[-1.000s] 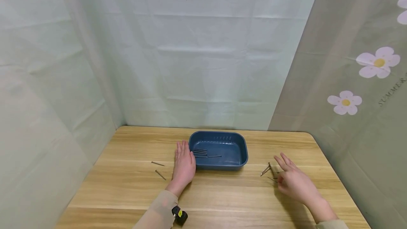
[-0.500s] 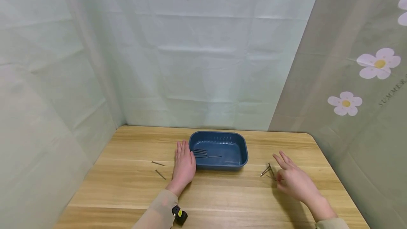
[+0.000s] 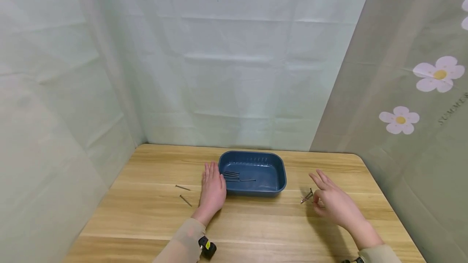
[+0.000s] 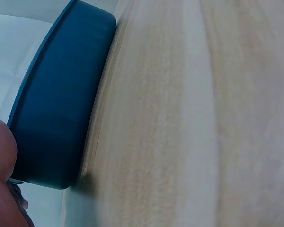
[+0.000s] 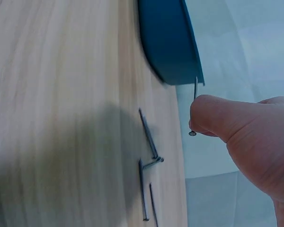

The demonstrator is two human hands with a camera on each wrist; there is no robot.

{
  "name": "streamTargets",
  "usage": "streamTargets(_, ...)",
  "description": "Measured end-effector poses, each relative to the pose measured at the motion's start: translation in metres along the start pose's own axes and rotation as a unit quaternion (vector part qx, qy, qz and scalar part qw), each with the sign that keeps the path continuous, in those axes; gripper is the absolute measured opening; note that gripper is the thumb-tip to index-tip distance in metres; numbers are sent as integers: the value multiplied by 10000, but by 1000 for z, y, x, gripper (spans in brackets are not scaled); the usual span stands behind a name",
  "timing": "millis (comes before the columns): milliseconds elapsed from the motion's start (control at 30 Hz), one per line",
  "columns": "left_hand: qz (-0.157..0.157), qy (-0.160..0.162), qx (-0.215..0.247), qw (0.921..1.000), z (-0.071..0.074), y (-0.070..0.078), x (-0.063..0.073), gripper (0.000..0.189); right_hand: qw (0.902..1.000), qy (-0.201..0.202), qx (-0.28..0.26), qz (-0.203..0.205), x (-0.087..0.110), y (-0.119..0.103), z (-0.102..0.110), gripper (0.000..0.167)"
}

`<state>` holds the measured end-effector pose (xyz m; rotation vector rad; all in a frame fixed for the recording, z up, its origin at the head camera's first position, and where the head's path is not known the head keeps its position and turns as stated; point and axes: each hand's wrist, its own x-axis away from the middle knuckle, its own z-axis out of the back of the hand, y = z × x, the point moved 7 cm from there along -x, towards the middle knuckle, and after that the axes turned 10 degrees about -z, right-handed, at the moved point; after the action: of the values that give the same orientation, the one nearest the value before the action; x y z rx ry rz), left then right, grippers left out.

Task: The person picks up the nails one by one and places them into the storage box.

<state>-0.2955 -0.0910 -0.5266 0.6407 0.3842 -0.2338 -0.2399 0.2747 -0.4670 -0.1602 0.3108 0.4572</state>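
Observation:
My right hand (image 3: 334, 206) pinches a nail (image 5: 196, 88) between thumb and index finger, its head poking out below the thumb in the right wrist view. The other fingers stay extended. Just beyond that hand lie several loose nails (image 5: 148, 134) on the wooden table, some crossing. My left hand (image 3: 213, 192), fingers straight, rests against the left side of a dark blue plastic tray (image 3: 256, 193). Inside the tray's left part are several nails (image 3: 231, 175), laid roughly parallel. The left wrist view shows the tray's outer wall (image 4: 61, 94) beside my thumb (image 4: 2, 156).
Two more nails (image 3: 185, 200) lie on the table (image 3: 256, 230) left of my left hand. Pale curtains (image 3: 234, 72) rise behind the table's back edge, and a flowered cloth (image 3: 420, 153) hangs along the right. A small black device (image 3: 207, 248) is strapped at my left wrist.
My right hand has come slightly left and up from the table with a nail pinched in it. The left hand and tray hold their place; the head view has shifted a little.

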Motion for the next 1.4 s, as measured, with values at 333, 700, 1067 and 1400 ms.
streamTargets(333,19,-44,5,10000,1,1,0,54,9997,-128,-106,180,-28,-25,1,31)
streamTargets(700,-47,-26,-65,10000,3,5,-1,55,9986,-284,90,444,-73,-62,-12,29)
streamTargets(1067,4,29,-39,10000,3,3,2,54,9921,-551,409,1049,-123,-95,-41,34)
streamTargets(1400,19,22,-9,10000,3,2,1,54,9788,-519,1261,1532,-148,-121,-75,35)
